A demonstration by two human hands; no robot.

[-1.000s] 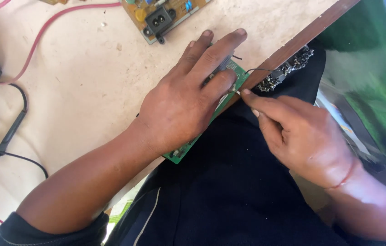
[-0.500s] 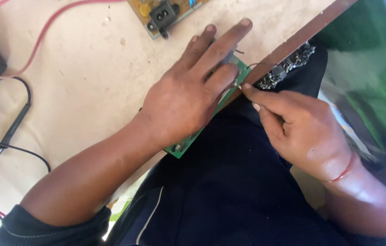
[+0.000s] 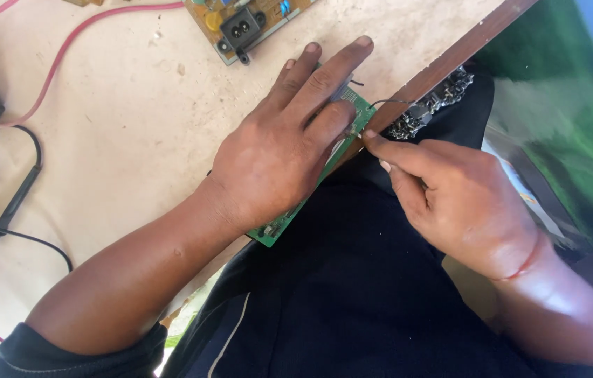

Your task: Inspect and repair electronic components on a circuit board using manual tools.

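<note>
Left hand [image 3: 279, 154] flat, pinning green circuit board [image 3: 284, 222] at table edge [image 3: 450, 59]; right hand [image 3: 450, 199] pinches thin wire [image 3: 389, 103] beside it; tan board [image 3: 251, 24] beyond.

Hands [image 3: 282, 150] on green circuit board [image 3: 273, 231]

I am looking straight down from the single head camera, sitting close over the table [image 3: 135, 126] edge and my lap, with the left hand [image 3: 282, 150] and right hand [image 3: 450, 199] filling mid-frame.
</note>
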